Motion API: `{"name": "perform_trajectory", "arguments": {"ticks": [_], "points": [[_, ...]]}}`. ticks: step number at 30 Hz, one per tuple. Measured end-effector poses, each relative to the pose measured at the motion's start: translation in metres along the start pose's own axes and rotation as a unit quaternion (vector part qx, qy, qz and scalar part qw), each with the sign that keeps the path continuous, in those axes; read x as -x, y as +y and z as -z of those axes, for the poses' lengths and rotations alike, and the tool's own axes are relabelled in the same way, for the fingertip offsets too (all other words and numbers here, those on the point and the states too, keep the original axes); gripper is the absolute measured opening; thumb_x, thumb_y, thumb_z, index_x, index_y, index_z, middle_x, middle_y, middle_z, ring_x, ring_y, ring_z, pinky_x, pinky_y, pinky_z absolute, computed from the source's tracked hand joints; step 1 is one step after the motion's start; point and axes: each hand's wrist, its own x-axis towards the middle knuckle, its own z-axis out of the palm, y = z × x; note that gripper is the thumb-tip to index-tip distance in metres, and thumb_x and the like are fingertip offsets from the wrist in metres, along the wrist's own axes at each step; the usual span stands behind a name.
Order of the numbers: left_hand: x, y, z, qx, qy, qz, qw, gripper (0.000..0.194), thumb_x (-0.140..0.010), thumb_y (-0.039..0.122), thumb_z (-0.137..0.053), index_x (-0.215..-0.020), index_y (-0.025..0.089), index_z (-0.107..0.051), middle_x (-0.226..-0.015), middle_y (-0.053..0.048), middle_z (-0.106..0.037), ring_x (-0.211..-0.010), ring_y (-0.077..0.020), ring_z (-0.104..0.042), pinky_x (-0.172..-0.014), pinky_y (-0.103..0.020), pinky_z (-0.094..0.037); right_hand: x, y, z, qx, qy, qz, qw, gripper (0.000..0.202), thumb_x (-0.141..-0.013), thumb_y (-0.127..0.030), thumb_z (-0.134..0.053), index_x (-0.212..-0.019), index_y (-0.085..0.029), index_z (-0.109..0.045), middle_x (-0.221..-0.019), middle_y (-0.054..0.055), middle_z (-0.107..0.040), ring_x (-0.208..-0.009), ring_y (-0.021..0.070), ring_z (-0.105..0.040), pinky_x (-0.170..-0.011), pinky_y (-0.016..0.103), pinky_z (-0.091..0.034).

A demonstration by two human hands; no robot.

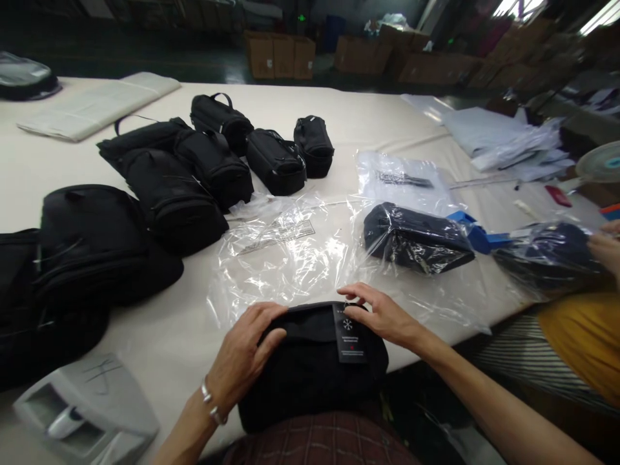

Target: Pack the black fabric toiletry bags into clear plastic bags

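Note:
A black zip bag (300, 381) rests at the table's front edge, close against my body. My left hand (249, 345) grips its upper left side, thumb over the top edge. On the bag's right part hangs a dark hang tag (351, 339) with a white snowflake print. The fingers of my right hand (380, 316) pinch at the top end of this tag, by the bag's upper edge. Just beyond the bag lies a clear plastic bag (271, 258), spread flat and crinkled.
Several black bags (165, 200) stand to the left and behind. A grey tape dispenser (92, 407) sits front left. A plastic-wrapped bag (416, 236) and a blue tool (472, 232) lie to the right. A co-worker's hand (608, 248) touches another wrapped bag (552, 255).

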Motion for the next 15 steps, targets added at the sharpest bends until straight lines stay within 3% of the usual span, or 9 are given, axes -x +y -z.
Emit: {"name": "perform_trajectory", "arguments": {"ticks": [2, 4, 6, 8, 10, 12, 15], "points": [[-0.002, -0.006, -0.001, -0.008, 0.004, 0.023, 1.0, 0.028, -0.096, 0.036, -0.046, -0.121, 0.03, -0.057, -0.117, -0.004, -0.065, -0.109, -0.0186, -0.061, -0.097, -0.035, -0.051, 0.014, -0.001, 0.001, 0.045, -0.051, 0.036, 0.997, 0.07, -0.075, -0.04, -0.076, -0.139, -0.029, -0.05, -0.148, 0.008, -0.045, -0.135, 0.0292, -0.042, -0.113, 0.048, -0.036], [-0.004, -0.009, -0.006, -0.016, -0.038, 0.015, 0.999, 0.032, -0.095, 0.037, -0.047, -0.126, 0.03, -0.055, -0.124, -0.004, -0.064, -0.116, -0.0209, -0.059, -0.101, -0.04, -0.05, 0.027, 0.002, 0.0, 0.081, -0.121, 0.07, 0.987, 0.093, -0.062, -0.042, -0.086, -0.144, -0.03, -0.044, -0.155, 0.009, -0.035, -0.143, 0.0331, -0.029, -0.118, 0.052, -0.026], [-0.006, -0.008, -0.014, -0.028, -0.095, -0.009, 0.995, 0.037, -0.094, 0.036, -0.05, -0.13, 0.03, -0.053, -0.13, -0.004, -0.063, -0.123, -0.0246, -0.055, -0.106, -0.047, -0.047, 0.034, 0.007, 0.0, 0.079, -0.146, 0.101, 0.981, 0.077, -0.073, -0.038, -0.079, -0.142, -0.027, -0.048, -0.153, 0.009, -0.04, -0.142, 0.0321, -0.032, -0.119, 0.053, -0.025], [-0.007, -0.004, -0.019, -0.039, -0.143, -0.03, 0.988, 0.035, -0.093, 0.034, -0.052, -0.128, 0.031, -0.055, -0.126, -0.002, -0.066, -0.128, -0.0273, -0.051, -0.108, -0.051, -0.045, 0.03, 0.012, 0.002, 0.029, -0.115, 0.101, 0.988, 0.044, -0.088, -0.032, -0.061, -0.132, -0.024, -0.059, -0.141, 0.008, -0.055, -0.133, 0.0285, -0.047, -0.115, 0.049, -0.033], [-0.009, 0.0, -0.02, -0.041, -0.162, -0.031, 0.985, 0.036, -0.091, 0.035, -0.055, -0.127, 0.031, -0.056, -0.124, -0.002, -0.067, -0.128, -0.0282, -0.052, -0.108, -0.052, -0.045, 0.014, 0.017, 0.008, -0.055, -0.048, 0.029, 0.997, 0.03, -0.094, -0.035, -0.051, -0.111, -0.019, -0.07, -0.115, 0.008, -0.071, -0.109, 0.026, -0.064, -0.099, 0.043, -0.05], [-0.011, 0.004, -0.02, -0.033, -0.159, -0.008, 0.987, 0.049, -0.087, 0.039, -0.061, -0.134, 0.032, -0.05, -0.131, -0.005, -0.062, -0.121, -0.0271, -0.057, -0.104, -0.047, -0.05, -0.012, 0.026, 0.013, -0.147, 0.024, -0.065, 0.987, 0.031, -0.089, -0.042, -0.057, -0.098, -0.015, -0.069, -0.092, 0.007, -0.074, -0.085, 0.0236, -0.07, -0.075, 0.036, -0.057], [-0.016, 0.01, -0.019, -0.031, -0.158, 0.023, 0.987, 0.065, -0.082, 0.044, -0.066, -0.141, 0.032, -0.041, -0.143, -0.008, -0.05, -0.119, -0.0272, -0.059, -0.101, -0.045, -0.052, -0.051, 0.047, 0.009, -0.246, 0.034, -0.128, 0.96, 0.048, -0.076, -0.039, -0.071, -0.114, -0.013, -0.059, -0.08, 0.003, -0.069, -0.067, 0.0182, -0.066, -0.051, 0.025, -0.049]]}}
